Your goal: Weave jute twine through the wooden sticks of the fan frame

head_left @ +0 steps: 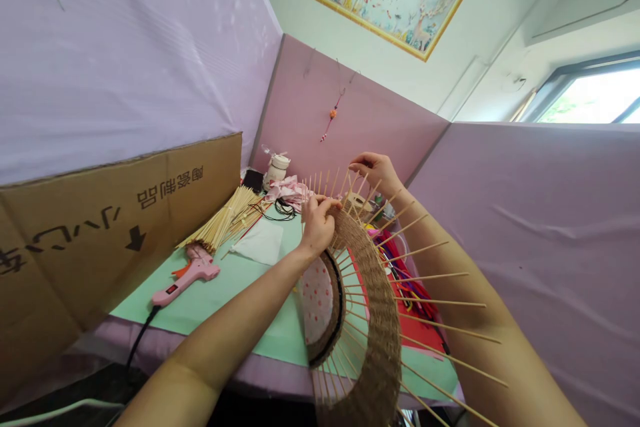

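My left hand [319, 223] grips the woven band [383, 293] over the table [280, 340]; my right hand [379, 169] pinches a stick [345, 182]. The band looks light; thin sticks might snap, so I'd hold the weave.

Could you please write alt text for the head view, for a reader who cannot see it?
The left hand grips a curved woven band with thin sticks radiating outward; the right hand is raised near their tips. On the picture's left, a pink glue gun and a stick bundle lie on a green tabletop.
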A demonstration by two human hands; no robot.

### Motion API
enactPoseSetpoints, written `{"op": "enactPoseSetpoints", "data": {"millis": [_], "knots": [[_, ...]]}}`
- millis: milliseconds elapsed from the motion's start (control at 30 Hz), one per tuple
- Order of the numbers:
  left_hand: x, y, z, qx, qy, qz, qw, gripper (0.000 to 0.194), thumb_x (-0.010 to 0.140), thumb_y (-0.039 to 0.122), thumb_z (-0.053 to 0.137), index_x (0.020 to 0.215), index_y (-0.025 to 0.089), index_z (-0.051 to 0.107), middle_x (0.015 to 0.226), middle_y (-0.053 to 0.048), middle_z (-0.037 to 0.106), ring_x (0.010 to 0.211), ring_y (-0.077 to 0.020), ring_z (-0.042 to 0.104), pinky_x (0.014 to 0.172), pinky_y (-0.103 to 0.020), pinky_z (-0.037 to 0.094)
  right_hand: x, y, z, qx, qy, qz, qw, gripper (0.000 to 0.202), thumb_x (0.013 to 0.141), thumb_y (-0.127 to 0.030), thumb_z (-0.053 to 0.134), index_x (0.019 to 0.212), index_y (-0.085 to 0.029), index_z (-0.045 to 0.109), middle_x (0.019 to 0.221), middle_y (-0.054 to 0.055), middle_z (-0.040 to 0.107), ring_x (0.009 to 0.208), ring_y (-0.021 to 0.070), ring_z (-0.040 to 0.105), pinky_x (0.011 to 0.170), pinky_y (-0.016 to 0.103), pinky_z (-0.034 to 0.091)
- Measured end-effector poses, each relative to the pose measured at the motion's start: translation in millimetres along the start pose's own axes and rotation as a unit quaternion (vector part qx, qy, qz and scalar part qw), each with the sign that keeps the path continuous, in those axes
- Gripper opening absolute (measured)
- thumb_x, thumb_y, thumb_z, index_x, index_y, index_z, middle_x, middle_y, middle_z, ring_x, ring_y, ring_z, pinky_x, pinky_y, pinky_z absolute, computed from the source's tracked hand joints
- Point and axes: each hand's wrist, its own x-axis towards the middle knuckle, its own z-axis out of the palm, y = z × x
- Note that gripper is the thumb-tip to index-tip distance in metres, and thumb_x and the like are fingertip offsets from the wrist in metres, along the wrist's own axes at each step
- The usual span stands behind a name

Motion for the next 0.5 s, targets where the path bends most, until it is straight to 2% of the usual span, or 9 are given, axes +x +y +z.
{"op": "enactPoseSetpoints", "data": {"millis": [267, 400, 500], "knots": [[-1.0, -0.9, 0.8, -0.012, -0.001, 0.012, 1.0, 0.039, 0.068, -0.001, 0.042, 0.088, 0.022, 0.067, 0.1, -0.006, 0.052, 0.105, -0.0217, 0.049, 0.099, -0.039, 0.036, 0.3, -2.9, -3.4, 0.019, 0.002, -0.002, 1.0, 0.027, 0.071, -0.044, 0.066, 0.071, -0.017, 0.065, 0.062, 0.001, 0.057, 0.06, 0.0125, 0.046, 0.059, 0.028, 0.036], [-1.5, 0.0, 1.3, -0.015, -0.005, 0.018, 1.0, 0.04, 0.068, -0.002, 0.042, 0.088, 0.022, 0.067, 0.1, -0.005, 0.052, 0.105, -0.0213, 0.049, 0.1, -0.039, 0.037, 2.3, 0.8, 2.2, 0.038, -0.022, 0.036, 0.998, 0.03, 0.067, -0.046, 0.069, 0.069, -0.016, 0.064, 0.058, -0.001, 0.054, 0.057, 0.0109, 0.042, 0.055, 0.027, 0.034], [-1.6, 0.0, 1.6, -0.015, -0.009, 0.017, 1.0, 0.039, 0.068, -0.002, 0.043, 0.088, 0.022, 0.067, 0.1, -0.005, 0.052, 0.105, -0.0212, 0.049, 0.101, -0.039, 0.036, -2.8, 9.6, 15.1, 0.05, -0.039, 0.076, 0.995, 0.033, 0.064, -0.048, 0.071, 0.065, -0.016, 0.063, 0.054, -0.002, 0.05, 0.054, 0.0096, 0.04, 0.051, 0.026, 0.031]]}}
